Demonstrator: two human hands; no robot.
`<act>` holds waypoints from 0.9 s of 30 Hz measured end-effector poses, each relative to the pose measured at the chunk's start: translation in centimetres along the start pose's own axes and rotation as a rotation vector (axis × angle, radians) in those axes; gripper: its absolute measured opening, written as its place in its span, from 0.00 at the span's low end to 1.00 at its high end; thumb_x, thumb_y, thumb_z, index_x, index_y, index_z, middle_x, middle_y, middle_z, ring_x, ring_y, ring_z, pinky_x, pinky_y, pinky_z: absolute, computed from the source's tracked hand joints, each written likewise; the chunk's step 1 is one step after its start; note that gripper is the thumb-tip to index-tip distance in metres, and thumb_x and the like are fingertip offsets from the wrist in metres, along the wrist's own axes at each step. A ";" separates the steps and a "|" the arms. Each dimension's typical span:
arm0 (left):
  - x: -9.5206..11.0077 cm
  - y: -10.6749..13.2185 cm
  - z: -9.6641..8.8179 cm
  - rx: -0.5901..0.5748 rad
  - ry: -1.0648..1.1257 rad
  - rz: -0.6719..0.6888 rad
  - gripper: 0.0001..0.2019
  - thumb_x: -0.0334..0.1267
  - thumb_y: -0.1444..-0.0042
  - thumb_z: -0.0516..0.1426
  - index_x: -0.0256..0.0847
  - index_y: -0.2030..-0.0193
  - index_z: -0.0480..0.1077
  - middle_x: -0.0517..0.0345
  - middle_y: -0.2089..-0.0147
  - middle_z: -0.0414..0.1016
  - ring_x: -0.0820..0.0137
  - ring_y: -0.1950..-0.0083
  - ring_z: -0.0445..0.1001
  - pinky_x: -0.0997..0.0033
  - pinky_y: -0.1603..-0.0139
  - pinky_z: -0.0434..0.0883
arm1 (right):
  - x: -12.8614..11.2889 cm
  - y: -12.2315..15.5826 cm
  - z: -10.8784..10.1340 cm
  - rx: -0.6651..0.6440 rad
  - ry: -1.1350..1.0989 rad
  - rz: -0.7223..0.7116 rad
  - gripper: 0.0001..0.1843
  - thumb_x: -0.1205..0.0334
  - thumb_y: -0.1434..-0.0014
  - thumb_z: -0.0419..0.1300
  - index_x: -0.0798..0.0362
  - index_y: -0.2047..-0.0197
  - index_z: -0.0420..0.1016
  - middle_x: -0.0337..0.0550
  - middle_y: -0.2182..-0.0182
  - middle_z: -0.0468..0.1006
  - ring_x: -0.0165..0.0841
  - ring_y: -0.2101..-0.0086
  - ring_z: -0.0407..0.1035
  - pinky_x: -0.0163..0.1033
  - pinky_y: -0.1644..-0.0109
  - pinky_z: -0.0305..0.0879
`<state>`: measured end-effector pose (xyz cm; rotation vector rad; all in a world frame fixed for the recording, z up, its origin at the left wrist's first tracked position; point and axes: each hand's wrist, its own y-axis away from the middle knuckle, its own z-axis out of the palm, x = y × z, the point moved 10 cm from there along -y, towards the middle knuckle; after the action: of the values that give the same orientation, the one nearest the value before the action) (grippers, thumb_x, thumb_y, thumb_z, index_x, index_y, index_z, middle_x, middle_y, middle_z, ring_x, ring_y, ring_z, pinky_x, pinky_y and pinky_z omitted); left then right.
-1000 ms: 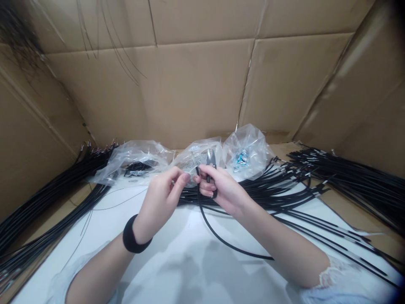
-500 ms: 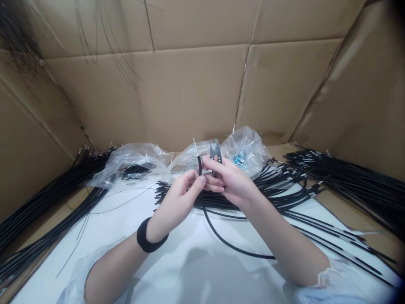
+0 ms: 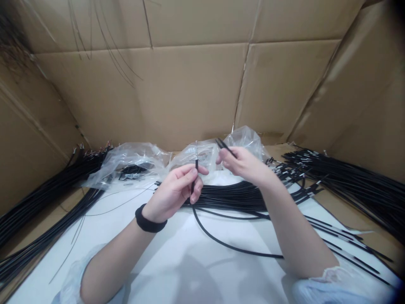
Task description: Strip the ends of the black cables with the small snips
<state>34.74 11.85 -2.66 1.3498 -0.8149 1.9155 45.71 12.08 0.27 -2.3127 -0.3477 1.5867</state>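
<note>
Between the thumb and fingers of my left hand (image 3: 179, 188) a black cable (image 3: 221, 244) stands nearly upright, its thin bare wire end pointing up. From below the hand the cable curves down and right across the white table, passing under my right forearm. My right hand (image 3: 243, 164) is closed around small dark thread snips (image 3: 225, 147), whose blades point up and left. The snips are apart from the cable. Behind both hands lies a thick bundle of black cables (image 3: 230, 196).
Clear plastic bags (image 3: 139, 156) lie along the cardboard wall (image 3: 190, 93). More black cable bundles are stacked at the left (image 3: 41, 198) and right (image 3: 341, 177). Thin loose wires (image 3: 76, 232) lie on the white tabletop (image 3: 152, 261) at left.
My right hand with the snips has moved right, away from the cable, and turned so the blades tilt left. My left hand has shifted slightly left and down, still holding the cable.
</note>
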 end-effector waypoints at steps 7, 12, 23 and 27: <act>0.5 0.2 -0.5 0.009 -0.047 0.002 0.11 0.40 0.48 0.58 0.33 0.63 0.69 0.51 0.67 0.75 0.80 0.79 0.67 0.81 0.77 0.66 | -3.3 2.2 -0.9 -0.028 0.284 -0.084 0.25 0.48 0.37 0.39 0.57 0.75 0.61 0.39 0.80 0.61 0.24 0.78 0.56 0.32 0.73 0.52; 0.7 0.2 -1.0 0.061 -0.209 0.022 0.12 0.41 0.48 0.58 0.32 0.63 0.69 0.51 0.67 0.75 0.78 0.77 0.70 0.81 0.74 0.68 | -3.8 3.0 0.3 -0.150 0.397 -0.040 0.23 0.47 0.39 0.46 0.57 0.77 0.56 0.36 0.81 0.59 0.23 0.79 0.53 0.32 0.75 0.49; 1.1 0.5 -0.5 0.051 -0.423 0.113 0.09 0.38 0.45 0.55 0.34 0.61 0.70 0.53 0.67 0.75 0.77 0.76 0.71 0.79 0.72 0.70 | -4.4 3.2 1.8 -0.167 0.407 -0.073 0.23 0.46 0.42 0.50 0.57 0.77 0.62 0.36 0.81 0.54 0.22 0.79 0.48 0.32 0.79 0.44; 1.4 0.7 -0.7 0.088 -0.472 0.138 0.09 0.38 0.45 0.55 0.33 0.62 0.70 0.54 0.68 0.75 0.77 0.76 0.71 0.78 0.71 0.70 | -4.3 3.2 2.1 -0.137 0.426 -0.080 0.23 0.46 0.42 0.49 0.57 0.75 0.65 0.36 0.81 0.59 0.23 0.79 0.50 0.32 0.78 0.45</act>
<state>33.46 12.20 -1.61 1.8822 -1.0799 1.7708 42.33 7.83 2.04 -2.6210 -0.4467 1.0226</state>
